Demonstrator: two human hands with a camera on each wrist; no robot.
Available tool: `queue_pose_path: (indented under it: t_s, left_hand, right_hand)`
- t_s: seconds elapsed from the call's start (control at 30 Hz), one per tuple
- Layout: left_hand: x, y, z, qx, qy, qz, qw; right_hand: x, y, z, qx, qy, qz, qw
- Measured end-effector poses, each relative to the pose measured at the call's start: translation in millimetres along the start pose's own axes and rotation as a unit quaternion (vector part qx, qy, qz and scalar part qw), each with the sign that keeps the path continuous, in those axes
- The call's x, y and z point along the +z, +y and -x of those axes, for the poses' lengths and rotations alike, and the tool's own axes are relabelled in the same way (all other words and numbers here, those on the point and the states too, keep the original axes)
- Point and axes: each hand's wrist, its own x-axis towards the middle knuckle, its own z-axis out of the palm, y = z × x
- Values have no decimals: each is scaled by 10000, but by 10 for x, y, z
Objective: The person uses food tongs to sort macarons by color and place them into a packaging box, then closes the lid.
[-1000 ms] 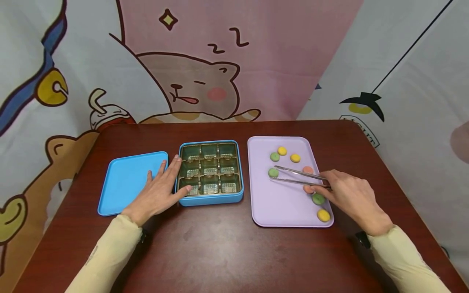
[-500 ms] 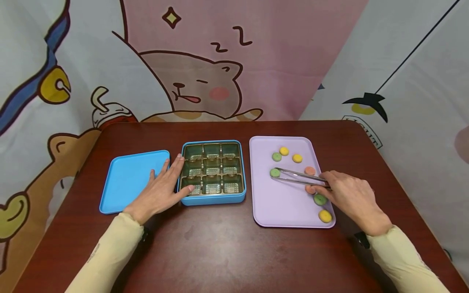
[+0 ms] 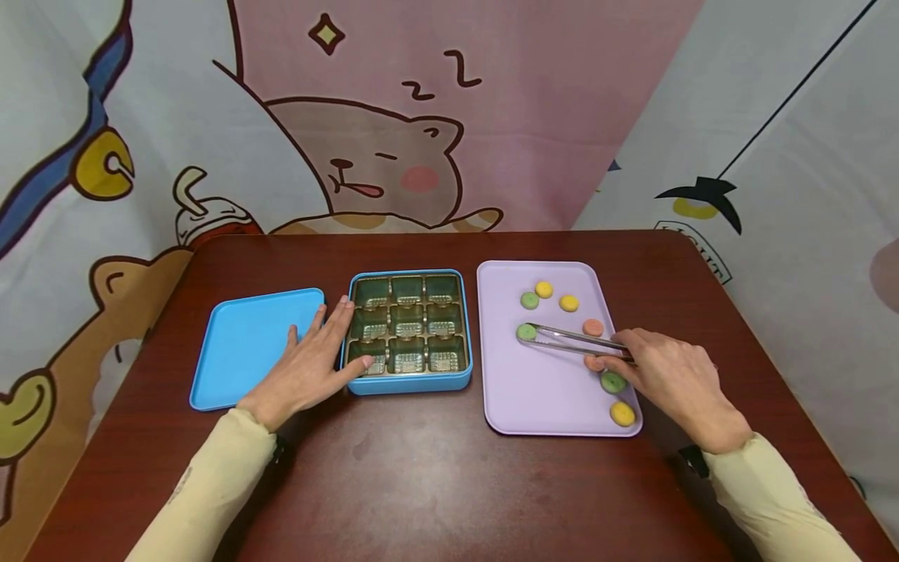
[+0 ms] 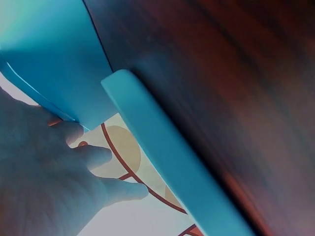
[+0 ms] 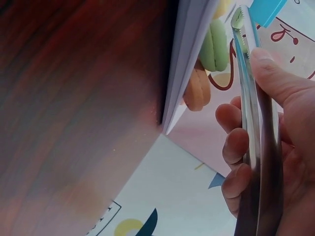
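Note:
My left hand [image 3: 305,375] rests with spread, fairly straight fingers against the left edge of a blue box [image 3: 414,384], its thumb over the near left corner. A gold insert [image 3: 405,338] with several square compartments fills the box. My right hand [image 3: 674,382] grips metal tongs [image 3: 576,336] over a lilac tray [image 3: 534,398]. Between the tong tips is a green macaron [image 3: 526,332], which appears to rest on the tray. In the right wrist view, thumb and curled fingers wrap the tongs [image 5: 252,132], with the green macaron [image 5: 238,18] at their toothed end.
A blue lid [image 3: 246,343] lies left of the box, partly under my left hand. Along the tray are yellow macarons [image 3: 622,414], other green macarons [image 3: 613,382] and a pink macaron [image 3: 593,327]. Behind the dark wood table [image 3: 414,484] hangs a cartoon-print cloth [image 3: 534,117].
The tong tips have drawn together around the green macaron. The view has shifted slightly, while the left hand keeps its place at the box.

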Motion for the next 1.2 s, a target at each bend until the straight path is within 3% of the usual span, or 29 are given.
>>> queue_pose_path:
  t_s: [0.43, 0.77, 1.2]
  left_hand:
    - [-6, -21, 51, 36, 52, 45, 10000]
    - [-74, -115, 91, 133, -78, 542, 9984]
    - [-45, -150, 78, 385, -116, 489, 9980]
  right_hand:
    - [-119, -190, -56, -58, 190, -278, 9994]
    - [-198, -438, -180, -647, 894, -506, 9926]
    - [-211, -842, -374, -1025, 825, -750, 9885]
